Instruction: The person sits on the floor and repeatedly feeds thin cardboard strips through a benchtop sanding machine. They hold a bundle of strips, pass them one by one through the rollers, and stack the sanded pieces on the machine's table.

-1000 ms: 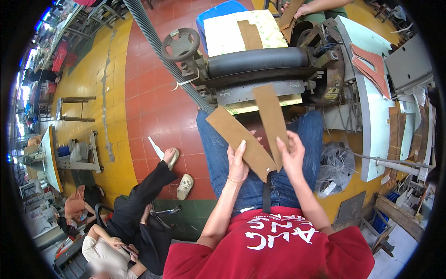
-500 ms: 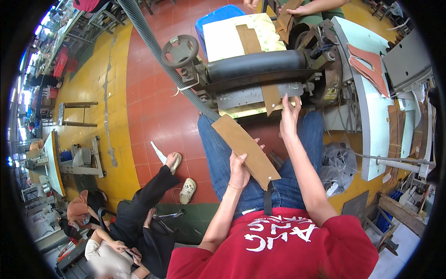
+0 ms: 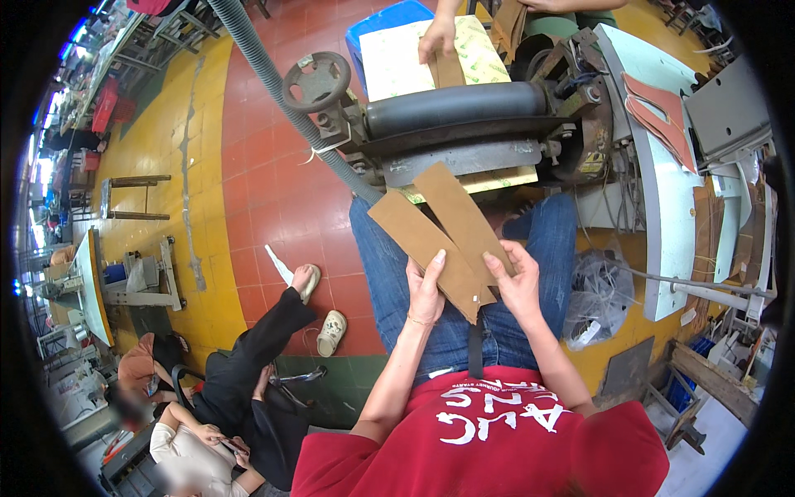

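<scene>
My left hand (image 3: 426, 290) grips a long brown leather-like strip (image 3: 408, 234) above my lap, thumb on top. In my right hand (image 3: 517, 277) is a second brown strip (image 3: 464, 215), pinched near its lower end. The two strips overlap toward their lower ends and fan apart at the top. A small white mark shows near the lower tip. Just beyond them is the machine's metal feed plate (image 3: 465, 159), below a black roller (image 3: 455, 110). Behind the roller, a co-worker's hand (image 3: 439, 38) touches another brown strip (image 3: 449, 70) on a pale patterned board (image 3: 393, 66).
A handwheel (image 3: 317, 81) and a grey ribbed hose (image 3: 263, 70) stand at the machine's left. To the right, a pale table (image 3: 654, 240) carries reddish-brown cut pieces (image 3: 661, 124). A clear plastic bag (image 3: 598, 298) lies by my right knee. A seated person (image 3: 240, 414) is at lower left.
My right hand has drawn the second strip off the feed plate, back to beside the strip in my left hand. The co-worker's hand has come down onto the strip behind the roller.
</scene>
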### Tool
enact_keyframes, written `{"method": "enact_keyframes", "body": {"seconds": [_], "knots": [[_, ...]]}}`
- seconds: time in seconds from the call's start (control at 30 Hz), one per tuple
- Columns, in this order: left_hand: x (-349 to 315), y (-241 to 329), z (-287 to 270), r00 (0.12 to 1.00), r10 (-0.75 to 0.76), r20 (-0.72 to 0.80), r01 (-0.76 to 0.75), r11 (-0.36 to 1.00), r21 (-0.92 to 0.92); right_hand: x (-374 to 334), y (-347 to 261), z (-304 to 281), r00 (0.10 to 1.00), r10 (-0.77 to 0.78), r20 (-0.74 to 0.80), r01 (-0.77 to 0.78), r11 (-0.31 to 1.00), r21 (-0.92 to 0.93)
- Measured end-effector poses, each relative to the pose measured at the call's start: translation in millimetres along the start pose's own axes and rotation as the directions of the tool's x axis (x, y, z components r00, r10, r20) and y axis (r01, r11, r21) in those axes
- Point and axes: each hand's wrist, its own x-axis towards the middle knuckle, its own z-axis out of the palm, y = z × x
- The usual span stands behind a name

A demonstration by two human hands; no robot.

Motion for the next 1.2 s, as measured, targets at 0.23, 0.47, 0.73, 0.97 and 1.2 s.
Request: {"method": "enact_keyframes", "body": {"seconds": [0.23, 0.47, 0.73, 0.97, 1.2], "knots": [[-3.9, 13.8, -2.6, 0.993, -0.005, 0.115, 0.011, 0.999, -0.050, 57.1, 48.8, -17.5, 0.944, 0.330, -0.020, -0.320, 0.927, 0.193], [-7.8, 9.8, -2.8, 0.987, -0.049, 0.150, 0.067, 0.991, -0.115, 123.8, 36.1, 7.3, 0.966, 0.163, -0.203, -0.018, 0.821, 0.571], [-1.7, -4.9, -6.6, 0.999, -0.003, 0.051, -0.002, 0.996, 0.093, 37.0, 44.0, -20.4, 0.893, 0.416, 0.173, -0.450, 0.813, 0.370], [0.3, -8.3, -2.8, 0.999, -0.010, 0.037, 0.006, 0.994, 0.112, 3.5, 11.1, -18.1, 0.988, 0.067, 0.142, -0.064, 0.997, -0.031], [-3.6, 9.8, 5.6, 0.995, -0.022, 0.095, 0.023, 1.000, -0.005, 51.7, 48.3, -23.4, 0.947, 0.306, -0.096, -0.282, 0.937, 0.207]]}}
